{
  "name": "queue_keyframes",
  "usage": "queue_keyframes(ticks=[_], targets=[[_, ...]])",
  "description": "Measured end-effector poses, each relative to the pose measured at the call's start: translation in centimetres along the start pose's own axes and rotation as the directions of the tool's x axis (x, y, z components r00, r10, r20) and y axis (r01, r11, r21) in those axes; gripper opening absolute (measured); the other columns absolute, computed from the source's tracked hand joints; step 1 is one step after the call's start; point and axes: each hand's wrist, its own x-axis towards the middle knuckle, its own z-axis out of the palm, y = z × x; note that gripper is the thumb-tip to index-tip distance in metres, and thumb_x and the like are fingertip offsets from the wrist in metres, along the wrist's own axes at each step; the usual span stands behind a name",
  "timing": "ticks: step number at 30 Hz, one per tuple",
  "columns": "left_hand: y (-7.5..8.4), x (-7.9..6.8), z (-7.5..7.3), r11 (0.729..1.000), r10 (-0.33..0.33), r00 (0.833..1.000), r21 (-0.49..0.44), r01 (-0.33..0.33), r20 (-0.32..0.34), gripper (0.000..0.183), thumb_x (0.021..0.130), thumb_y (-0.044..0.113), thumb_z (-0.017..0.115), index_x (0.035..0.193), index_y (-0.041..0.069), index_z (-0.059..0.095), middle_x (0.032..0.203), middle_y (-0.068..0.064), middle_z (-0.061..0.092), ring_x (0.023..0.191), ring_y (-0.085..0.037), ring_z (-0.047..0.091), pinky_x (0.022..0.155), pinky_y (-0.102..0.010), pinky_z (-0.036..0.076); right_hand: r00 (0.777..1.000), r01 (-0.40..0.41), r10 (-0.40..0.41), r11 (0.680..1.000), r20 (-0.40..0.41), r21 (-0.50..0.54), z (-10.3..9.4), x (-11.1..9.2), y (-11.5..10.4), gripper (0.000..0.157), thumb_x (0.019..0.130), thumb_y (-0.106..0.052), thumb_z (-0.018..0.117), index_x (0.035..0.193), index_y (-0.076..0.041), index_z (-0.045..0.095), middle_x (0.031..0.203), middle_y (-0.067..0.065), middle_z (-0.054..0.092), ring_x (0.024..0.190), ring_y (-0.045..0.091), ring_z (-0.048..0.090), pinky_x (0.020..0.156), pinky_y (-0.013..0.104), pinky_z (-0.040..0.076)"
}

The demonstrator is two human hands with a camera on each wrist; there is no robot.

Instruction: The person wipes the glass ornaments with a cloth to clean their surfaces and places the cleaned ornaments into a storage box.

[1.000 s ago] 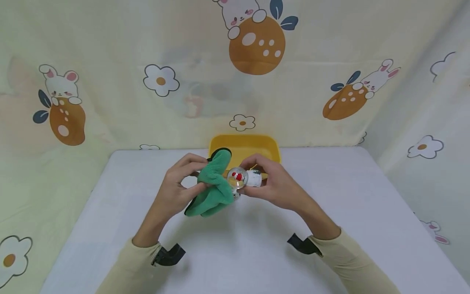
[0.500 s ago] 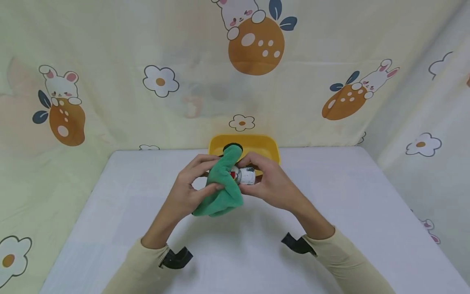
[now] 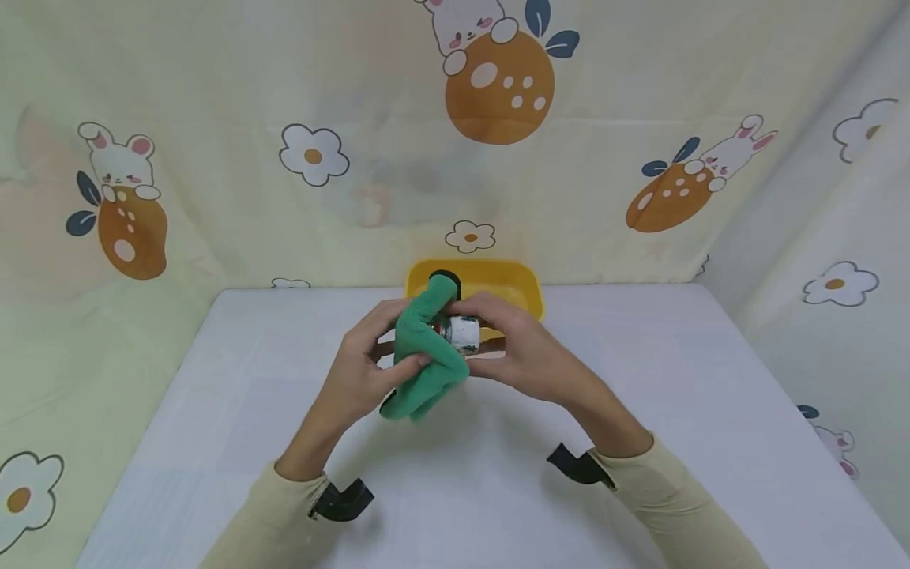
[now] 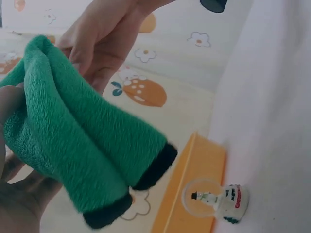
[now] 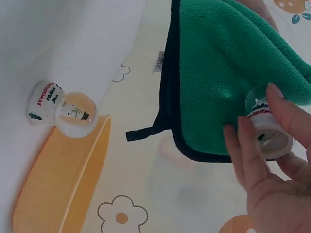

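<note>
Right wrist: right hand (image 5: 274, 194) curls round a likely fragile, clear-domed snow globe (image 5: 262, 116) by its white base (image 5: 275, 145), seemingly safest; left hand (image 3: 361, 359) pinches soft-looking green plush cloth (image 5: 214, 82).

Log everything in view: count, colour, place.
cloth: 1, green, black edging, between the hands
held snow globe: 1, white base, dome against the cloth
standing snow globe: 1, white base, beside the tray
tray: 1, yellow, far table edge
table: 1, white, beneath the hands
printed fabric: count unclear, mostly cream, behind the table
left hand: 1, bare, gripping the cloth
right hand: 1, bare, gripping the held snow globe
sleeves: 2, beige, forearms
straps: 2, black, at the cuffs
</note>
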Motion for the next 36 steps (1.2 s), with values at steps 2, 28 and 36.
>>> queue_keyframes(ticks=[2, 28, 36], targets=[[-0.08, -0.04, -0.24, 0.999, -0.013, 1.000, -0.037, 0.013, -0.012, 0.059, 0.088, -0.006, 0.073, 0.142, 0.010, 0.054, 0.135, -0.007, 0.060, 0.121, -0.023, 0.059, 0.089, -0.038, 0.061, 1.000, -0.002, 0.001, 0.999, 0.015, 0.052, -0.08, -0.10, -0.05, 0.062, 0.088, -0.002, 0.077, 0.143, -0.011, 0.051, 0.141, 0.005, 0.052, 0.122, 0.025, 0.059, 0.093, 0.032, 0.059], [0.22, 0.09, 0.17, 0.996, 0.037, 0.999, -0.079, -0.040, -0.035, 0.058, 0.085, -0.006, 0.077, 0.138, 0.004, 0.056, 0.132, -0.013, 0.059, 0.120, -0.024, 0.059, 0.080, -0.039, 0.063, 0.978, 0.129, -0.116, 0.989, -0.176, 0.068, -0.29, -0.58, 0.49, 0.059, 0.082, 0.002, 0.081, 0.137, -0.002, 0.062, 0.127, 0.011, 0.067, 0.101, 0.021, 0.072, 0.085, 0.030, 0.061], [0.20, 0.03, 0.32, 0.998, 0.050, 0.998, -0.046, -0.052, -0.034, 0.060, 0.084, -0.007, 0.077, 0.139, 0.003, 0.057, 0.134, -0.014, 0.059, 0.120, -0.023, 0.059, 0.079, -0.037, 0.063, 0.987, 0.053, -0.039, 0.995, -0.158, 0.084, -0.48, -0.63, 0.70, 0.054, 0.086, -0.006, 0.080, 0.137, -0.003, 0.063, 0.124, 0.009, 0.069, 0.094, 0.016, 0.072, 0.081, 0.030, 0.063]])
